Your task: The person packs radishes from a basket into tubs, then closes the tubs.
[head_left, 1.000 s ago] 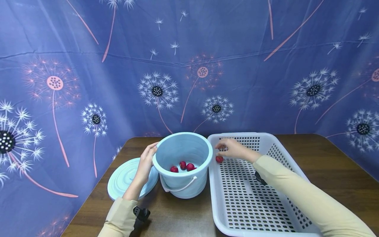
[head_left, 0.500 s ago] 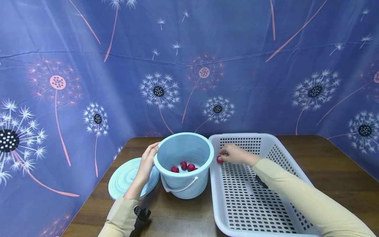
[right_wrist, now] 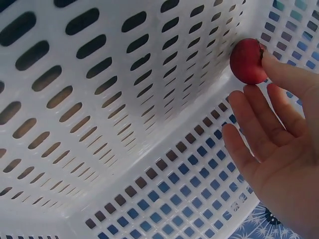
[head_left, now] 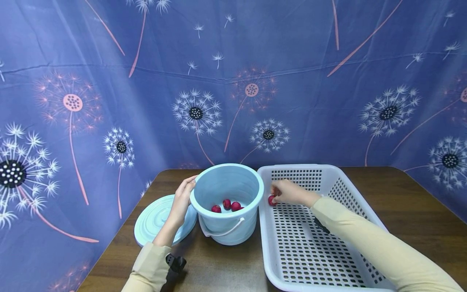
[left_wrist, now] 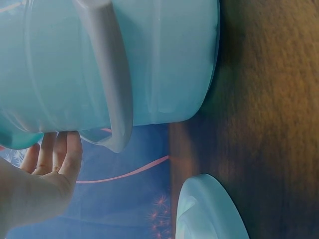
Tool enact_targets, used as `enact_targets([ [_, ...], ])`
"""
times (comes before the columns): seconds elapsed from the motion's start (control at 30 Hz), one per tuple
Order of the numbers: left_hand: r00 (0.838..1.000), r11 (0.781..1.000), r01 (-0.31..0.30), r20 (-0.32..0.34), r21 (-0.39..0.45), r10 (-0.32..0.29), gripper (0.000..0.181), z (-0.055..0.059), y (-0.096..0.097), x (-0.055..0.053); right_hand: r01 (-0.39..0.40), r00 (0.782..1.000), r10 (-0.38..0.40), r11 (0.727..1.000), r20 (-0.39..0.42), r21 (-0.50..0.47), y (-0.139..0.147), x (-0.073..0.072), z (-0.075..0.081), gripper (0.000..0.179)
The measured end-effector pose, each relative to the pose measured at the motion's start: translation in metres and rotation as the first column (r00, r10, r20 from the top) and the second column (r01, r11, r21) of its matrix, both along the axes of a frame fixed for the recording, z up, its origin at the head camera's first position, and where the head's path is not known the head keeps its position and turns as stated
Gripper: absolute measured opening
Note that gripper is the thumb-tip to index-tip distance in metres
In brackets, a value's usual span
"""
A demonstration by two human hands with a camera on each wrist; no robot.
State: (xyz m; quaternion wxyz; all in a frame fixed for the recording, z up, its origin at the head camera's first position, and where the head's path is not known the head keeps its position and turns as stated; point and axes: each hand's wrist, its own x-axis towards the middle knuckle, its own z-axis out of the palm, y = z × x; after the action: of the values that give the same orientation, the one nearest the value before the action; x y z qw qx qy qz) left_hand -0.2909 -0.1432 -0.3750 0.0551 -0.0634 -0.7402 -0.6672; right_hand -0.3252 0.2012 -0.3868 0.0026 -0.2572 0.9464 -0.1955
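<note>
In the head view my right hand (head_left: 289, 192) is low in the white basket (head_left: 267, 259), by its left wall. It pinches a small round red radish (right_wrist: 247, 61) between thumb and fingertips; the other fingers lie loosely bent below. My left hand (head_left: 181, 201) rests against the left side of a light-blue bucket (head_left: 230, 229), just under the rim. In the left wrist view its fingers (left_wrist: 73, 152) lie almost straight against the outer wall, and the thumb is not visible. Several radishes (head_left: 226, 204) lie on the bucket's floor, one partly hidden by the near rim.
A light-blue lid (head_left: 147, 221) lies on the wooden table (head_left: 226, 271) left of the bucket, partly behind my left forearm. The bucket's white handle (head_left: 222, 234) hangs down in front. A blue dandelion-patterned cloth (head_left: 313, 113) hangs behind the table. Bucket and basket stand side by side.
My right hand has lowered onto the radish in the basket and closed its fingertips on it. The radish has shifted slightly. My left hand stays at the bucket.
</note>
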Motion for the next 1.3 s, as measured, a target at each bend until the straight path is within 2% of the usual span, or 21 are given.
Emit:
enact_targets([
  [0.17,1.000,1.000,0.006,-0.002,-0.003,-0.006,0.041,-0.0002,-0.0002,0.0004,0.018,1.000,-0.018,0.999,-0.015,0.046,0.0008,-0.0004,-0.0030,0.028],
  [0.3,1.000,1.000,0.009,-0.002,-0.001,-0.009,0.041,-0.0001,-0.0004,0.0004,0.015,0.999,-0.013,0.997,-0.034,0.081,0.0017,-0.0002,-0.0052,0.025],
  [0.5,1.000,1.000,0.009,-0.004,-0.003,-0.009,0.041,0.0001,0.0000,0.0009,-0.031,0.999,0.030,0.999,0.013,0.042,0.0041,-0.0011,-0.0056,0.019],
  [0.67,1.000,1.000,0.004,-0.004,-0.008,-0.004,0.040,0.0000,0.0003,0.0010,-0.036,0.999,0.036,0.999,0.017,0.038,0.0061,-0.0023,-0.0059,0.024],
  [0.97,1.000,1.000,0.003,-0.001,-0.002,-0.003,0.041,-0.0004,0.0004,0.0006,-0.049,0.995,0.051,0.998,0.083,-0.027,0.0062,-0.0003,-0.0036,0.028],
  [1.3,1.000,1.000,0.006,0.000,-0.003,-0.006,0.041,-0.0005,0.0002,0.0003,-0.029,0.995,0.030,1.000,0.092,-0.003,0.0033,0.0014,-0.0020,0.026],
])
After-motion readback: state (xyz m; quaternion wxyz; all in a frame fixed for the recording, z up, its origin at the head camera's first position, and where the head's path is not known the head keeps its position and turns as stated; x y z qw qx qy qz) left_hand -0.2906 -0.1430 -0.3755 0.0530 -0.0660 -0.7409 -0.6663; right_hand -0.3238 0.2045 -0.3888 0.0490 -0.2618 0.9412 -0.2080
